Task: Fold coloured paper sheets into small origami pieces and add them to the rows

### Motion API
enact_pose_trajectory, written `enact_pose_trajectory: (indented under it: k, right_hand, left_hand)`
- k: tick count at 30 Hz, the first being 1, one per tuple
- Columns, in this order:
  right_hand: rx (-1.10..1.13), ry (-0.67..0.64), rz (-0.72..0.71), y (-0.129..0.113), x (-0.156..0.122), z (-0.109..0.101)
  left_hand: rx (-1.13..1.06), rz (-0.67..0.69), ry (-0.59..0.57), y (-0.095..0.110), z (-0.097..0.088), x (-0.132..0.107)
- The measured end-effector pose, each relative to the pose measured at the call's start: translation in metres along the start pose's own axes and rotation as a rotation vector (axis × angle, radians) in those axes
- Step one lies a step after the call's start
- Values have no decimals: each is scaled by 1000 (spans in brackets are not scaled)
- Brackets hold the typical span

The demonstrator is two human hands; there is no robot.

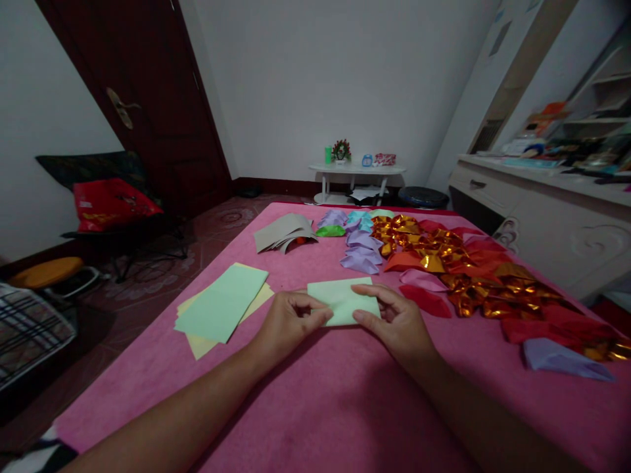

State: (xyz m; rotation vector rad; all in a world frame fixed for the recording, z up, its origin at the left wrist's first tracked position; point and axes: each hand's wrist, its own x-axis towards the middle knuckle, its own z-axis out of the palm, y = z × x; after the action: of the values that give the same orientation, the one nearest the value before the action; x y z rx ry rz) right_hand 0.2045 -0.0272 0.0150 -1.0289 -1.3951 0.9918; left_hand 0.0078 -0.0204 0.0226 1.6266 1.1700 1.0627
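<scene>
A light green sheet of paper [340,299], seemingly folded, is held between my two hands above the pink cloth. My left hand [290,320] pinches its left lower edge between thumb and fingers. On the other side, my right hand [397,322] grips the right end, thumb in front and forefinger along the top. To the left lies a stack of green paper [224,299] with yellow sheets [200,345] sticking out beneath it. Just right of my right hand is a red folded paper piece [424,300].
Several gold foil pieces [483,295] and lilac folded pieces [362,249] cover the right and far part of the pink-covered table [305,407]. Grey sheets [283,230] lie at the back left. Beyond stand a small white table [355,169] and a white cabinet [552,217].
</scene>
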Motion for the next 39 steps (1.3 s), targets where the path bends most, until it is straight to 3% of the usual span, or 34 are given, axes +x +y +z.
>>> enact_pose_trajectory:
  k: [9,12,21,31,39]
  right_hand:
    - [18,56,67,-3,2,-4]
    - [35,13,67,-4,3,-5]
    - [-90,-55,-126,-8,2,-3]
    - [-65,-60,-108,-8,3,-4]
    - [99,68,67,-6,1,-4]
  left_hand:
    - [133,244,33,9,0,-6]
    - [96,190,87,8,-1,-4]
    - [-176,38,157,0,-2,1]
    - [-136,71,125,-2,-3,1]
    - [-131,68,149,0,-3,1]
